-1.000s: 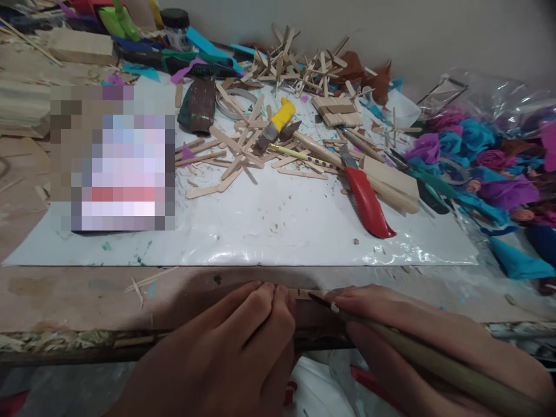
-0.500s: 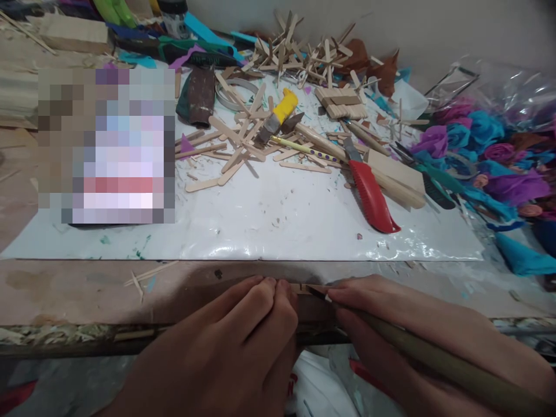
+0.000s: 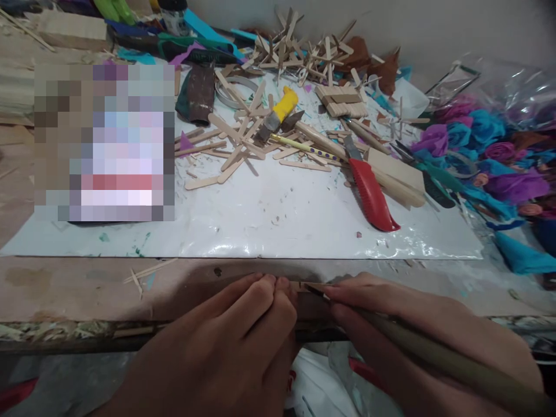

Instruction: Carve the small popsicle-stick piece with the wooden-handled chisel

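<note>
My left hand (image 3: 234, 341) lies at the near table edge with its fingertips pressed together on a thin wooden stick (image 3: 304, 286). Only a short bit of that stick shows between the hands. My right hand (image 3: 403, 330) is closed round a knife with a long olive-brown handle (image 3: 438, 362). Its dark blade tip (image 3: 315, 290) touches the stick just right of my left fingertips.
A white plastic sheet (image 3: 269, 226) covers the table middle. On it lie scattered popsicle sticks (image 3: 234, 145), a red-handled cutter (image 3: 371, 197), a yellow-handled tool (image 3: 280, 113) and a blurred package (image 3: 104, 142). Paper flowers (image 3: 486, 156) fill the right side.
The view has shifted slightly. The knife tip has crept a little left along the stick toward my left fingertips. Both hands keep their grip.
</note>
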`<state>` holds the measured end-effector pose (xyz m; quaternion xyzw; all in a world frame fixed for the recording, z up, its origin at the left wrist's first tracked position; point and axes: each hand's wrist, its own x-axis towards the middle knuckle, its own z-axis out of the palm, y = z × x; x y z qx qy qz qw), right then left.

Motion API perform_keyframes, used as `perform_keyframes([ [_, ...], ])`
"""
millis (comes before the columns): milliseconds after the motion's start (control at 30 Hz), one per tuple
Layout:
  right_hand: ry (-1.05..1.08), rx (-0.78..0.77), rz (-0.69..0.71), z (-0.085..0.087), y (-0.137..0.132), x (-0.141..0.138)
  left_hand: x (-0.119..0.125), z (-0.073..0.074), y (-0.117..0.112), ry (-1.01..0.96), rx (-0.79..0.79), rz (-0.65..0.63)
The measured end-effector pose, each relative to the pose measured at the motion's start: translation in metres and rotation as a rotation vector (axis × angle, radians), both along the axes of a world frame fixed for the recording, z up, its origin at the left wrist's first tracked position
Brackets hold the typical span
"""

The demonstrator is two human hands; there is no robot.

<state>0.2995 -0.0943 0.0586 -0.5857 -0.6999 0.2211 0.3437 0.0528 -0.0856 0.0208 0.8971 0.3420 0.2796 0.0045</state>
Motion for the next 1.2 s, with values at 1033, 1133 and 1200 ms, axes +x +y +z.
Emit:
perform_keyframes([
  [1033,0.176,-0.133,-0.239,0.001,-0.002,-0.017,0.005,-0.006,-0.006,0.009,0.007,0.013],
  [1133,0.031,-0.077,-0.199,0.002,-0.006,-0.017,0.003,-0.006,-0.002,0.011,0.012,-0.011],
  [1200,-0.06,-0.067,-0.147,0.004,-0.005,-0.018,0.002,-0.004,0.005,0.026,0.013,-0.055],
])
